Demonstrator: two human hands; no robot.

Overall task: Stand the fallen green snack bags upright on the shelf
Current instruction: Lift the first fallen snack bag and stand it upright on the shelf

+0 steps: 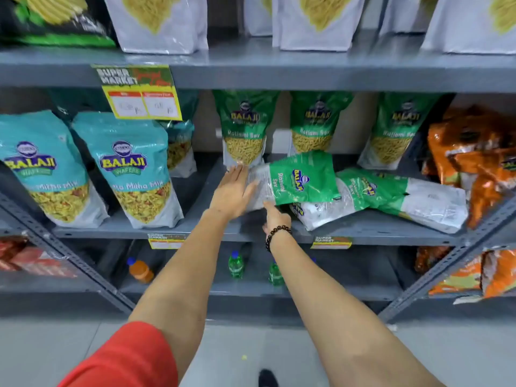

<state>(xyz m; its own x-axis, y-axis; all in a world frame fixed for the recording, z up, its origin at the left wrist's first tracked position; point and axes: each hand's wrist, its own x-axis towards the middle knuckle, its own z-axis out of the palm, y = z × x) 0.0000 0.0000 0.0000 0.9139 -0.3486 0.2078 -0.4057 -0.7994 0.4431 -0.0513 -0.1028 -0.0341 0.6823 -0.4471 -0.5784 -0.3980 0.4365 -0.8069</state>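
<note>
Three green snack bags stand upright at the back of the middle shelf. In front of them, one green bag is lifted on its side. My left hand lies flat and open against its white bottom end. My right hand reaches under that bag from below, its fingers mostly hidden. Further right, another green bag lies fallen on the shelf, and a third fallen bag shows partly beneath the lifted one.
Teal snack bags stand on the left of the same shelf. Orange bags crowd the right end. A yellow price tag hangs from the upper shelf. Small bottles stand on the shelf below.
</note>
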